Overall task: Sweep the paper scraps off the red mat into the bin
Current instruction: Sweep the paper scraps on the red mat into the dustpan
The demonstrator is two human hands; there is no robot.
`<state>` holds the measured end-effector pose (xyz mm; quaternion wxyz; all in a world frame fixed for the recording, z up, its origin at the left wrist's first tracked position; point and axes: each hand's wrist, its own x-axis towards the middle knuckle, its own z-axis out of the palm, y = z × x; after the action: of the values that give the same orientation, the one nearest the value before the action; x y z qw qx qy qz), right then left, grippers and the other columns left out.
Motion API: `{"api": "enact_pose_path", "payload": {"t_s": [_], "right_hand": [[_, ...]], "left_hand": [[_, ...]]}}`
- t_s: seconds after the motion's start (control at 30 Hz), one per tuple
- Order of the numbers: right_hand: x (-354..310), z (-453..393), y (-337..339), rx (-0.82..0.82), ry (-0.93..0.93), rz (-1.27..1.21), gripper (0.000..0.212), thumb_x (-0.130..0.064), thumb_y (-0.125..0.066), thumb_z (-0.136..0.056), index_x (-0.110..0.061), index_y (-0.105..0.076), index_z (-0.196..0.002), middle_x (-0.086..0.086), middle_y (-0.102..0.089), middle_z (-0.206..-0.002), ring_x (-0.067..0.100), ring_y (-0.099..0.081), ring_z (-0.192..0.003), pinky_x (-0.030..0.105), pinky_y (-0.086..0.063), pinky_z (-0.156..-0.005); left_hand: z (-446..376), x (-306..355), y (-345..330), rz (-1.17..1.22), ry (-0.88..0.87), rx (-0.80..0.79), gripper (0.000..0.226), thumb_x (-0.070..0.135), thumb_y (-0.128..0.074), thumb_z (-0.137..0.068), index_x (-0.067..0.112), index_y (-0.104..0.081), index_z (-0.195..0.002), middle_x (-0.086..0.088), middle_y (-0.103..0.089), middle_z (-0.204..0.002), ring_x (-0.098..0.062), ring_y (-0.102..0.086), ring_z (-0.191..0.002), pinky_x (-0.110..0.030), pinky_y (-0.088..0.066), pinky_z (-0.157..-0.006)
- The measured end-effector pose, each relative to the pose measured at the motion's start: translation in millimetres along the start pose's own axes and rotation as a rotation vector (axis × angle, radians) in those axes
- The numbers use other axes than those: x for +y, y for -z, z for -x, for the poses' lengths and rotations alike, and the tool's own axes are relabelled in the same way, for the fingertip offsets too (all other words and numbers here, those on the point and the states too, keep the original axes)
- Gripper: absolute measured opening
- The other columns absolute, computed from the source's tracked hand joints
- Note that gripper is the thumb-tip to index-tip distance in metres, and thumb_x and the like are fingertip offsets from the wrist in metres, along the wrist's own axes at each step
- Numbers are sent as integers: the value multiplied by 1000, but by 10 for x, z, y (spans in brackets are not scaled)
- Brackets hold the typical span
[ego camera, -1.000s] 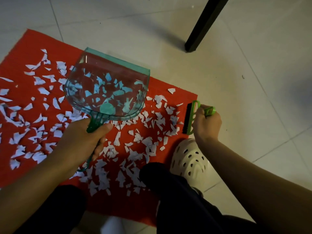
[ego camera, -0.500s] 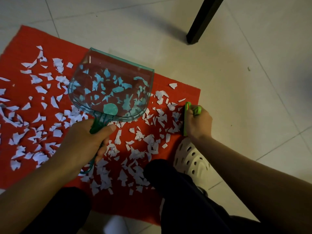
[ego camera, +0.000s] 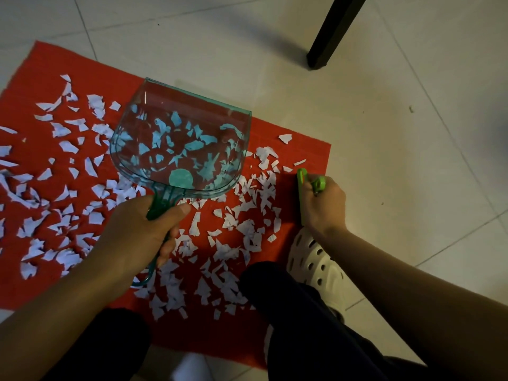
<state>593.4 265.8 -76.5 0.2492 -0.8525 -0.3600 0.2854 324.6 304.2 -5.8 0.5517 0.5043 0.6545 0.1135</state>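
Note:
A red mat [ego camera: 33, 78] lies on the tiled floor, strewn with several white paper scraps [ego camera: 247, 232]. My left hand [ego camera: 137, 232] grips the handle of a clear green dustpan [ego camera: 181, 138], which is held over the mat's middle; scraps show through its see-through pan. My right hand [ego camera: 324, 204] is closed on a small green brush [ego camera: 302, 188] at the mat's right edge, bristles down on the mat beside the scraps. No bin is in view.
A black table leg [ego camera: 332, 31] stands on the pale tiles beyond the mat. My white clog [ego camera: 316, 265] rests at the mat's near right corner, and my dark trouser legs [ego camera: 302, 325] fill the bottom of the view.
The brush in my right hand has turned more upright and moved left onto the mat's right edge. The dustpan has stayed over the same part of the mat.

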Motion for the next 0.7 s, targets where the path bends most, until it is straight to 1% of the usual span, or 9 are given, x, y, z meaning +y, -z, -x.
{"api": "enact_pose_path", "payload": {"t_s": [0.07,0.13,0.23,0.3,0.37,0.43,0.5,0.6,0.7], "right_hand": [[-58,40,-57,-48,33,-23,29,-36,-42,-99,-17,-64,-105,3,-64,-104,21,-62,-91,39,-55,-83],[-111,55,-44,-75,1,-131,31,-31,-43,-99,-13,-67,-104,5,-67,-97,21,-63,-86,36,-56,-76],[-78,13,39,1,-38,-215,31,-31,-44,-99,-14,-67,-111,7,-69,-97,22,-64,-86,38,-55,-76],[-41,-47,100,99,-33,-154,31,-29,-44,-99,-13,-66,-112,9,-67,-102,22,-62,-89,36,-53,-77],[-35,-115,135,165,-25,-82,29,-25,-45,-98,-8,-66,-108,11,-65,-102,24,-59,-89,37,-51,-78],[-74,-172,147,181,-34,-55,27,-22,-46,-98,-6,-65,-105,11,-63,-101,26,-59,-89,41,-52,-80],[-100,-240,151,194,-42,-32,25,-23,-47,-97,-6,-64,-100,14,-63,-100,28,-60,-87,43,-53,-79],[-160,-329,135,169,-122,-50,24,-26,-47,-99,-5,-58,-95,12,-61,-93,21,-57,-75,34,-48,-65],[-243,-315,59,41,-77,-44,29,-32,-48,-99,-7,-59,-88,4,-60,-76,16,-55,-64,27,-46,-54]], "left_hand": [[2,-1,5,-8,-1,1,44,37,-61,-92,-1,-53,-71,-7,-51,-43,-21,-45,-36,-26,-43,-39],[7,3,9,-9,1,1,44,37,-61,-92,-2,-54,-71,-8,-51,-44,-22,-45,-37,-26,-43,-39],[5,-2,17,7,11,13,44,36,-62,-91,-3,-54,-73,-9,-50,-44,-22,-44,-37,-27,-43,-39],[0,-10,16,7,16,17,43,36,-62,-91,-2,-54,-72,-8,-50,-44,-21,-44,-37,-27,-43,-38],[-2,-16,13,5,19,13,43,37,-62,-91,0,-54,-71,-8,-50,-44,-21,-44,-37,-28,-42,-40],[-2,-19,9,8,19,9,43,37,-62,-91,1,-53,-70,-8,-50,-44,-22,-44,-38,-29,-42,-43],[6,-15,1,-6,10,4,44,38,-61,-91,1,-53,-69,-6,-50,-43,-21,-44,-37,-28,-43,-40],[7,-5,-9,-14,6,0,43,37,-61,-91,0,-53,-71,-5,-49,-42,-20,-43,-36,-24,-42,-37],[-8,-2,-15,-5,14,2,43,36,-62,-91,0,-52,-70,-6,-49,-42,-20,-43,-35,-25,-42,-38]]}}
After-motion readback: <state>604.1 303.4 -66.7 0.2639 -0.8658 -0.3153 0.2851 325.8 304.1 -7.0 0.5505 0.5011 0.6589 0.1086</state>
